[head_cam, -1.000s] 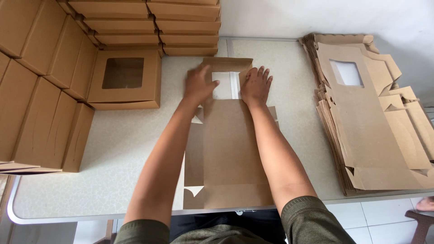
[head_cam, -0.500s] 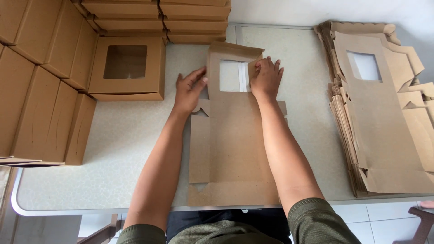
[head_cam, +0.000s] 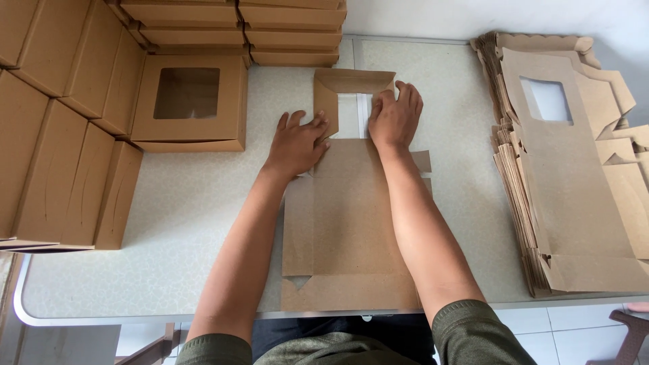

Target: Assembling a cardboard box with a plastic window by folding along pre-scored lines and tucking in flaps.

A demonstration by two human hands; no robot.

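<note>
2 hands are working the far end of 1 flat box blank (head_cam: 358, 223), which is lying lengthwise on the table (head_cam: 182, 223) in front of the person. Left hand (head_cam: 297, 143) is lying flat, fingers spread, palm pressing the blank's left edge; its fingertips are touching the side flap (head_cam: 326, 101) that is folding up beside the window cutout (head_cam: 355, 115). It is gripping nothing, only pressing. Right hand (head_cam: 395, 116) is sitting just right of the window, fingers curled loosely over the right flap, thumb tucked at the window's edge; whether it is pinching the card or merely pushing, I cannot tell.

The blank is running from under both hands back toward the table's near edge, between the 2 forearms.

Outward: 1 finished windowed box (head_cam: 189, 105) is sitting just left of the left hand, apart from it. Further left and along the far edge, stacks of closed boxes (head_cam: 61, 155) are standing. Well to the right, a pile of unfolded blanks (head_cam: 574, 169) is lying, its top sheet showing a window.
</note>
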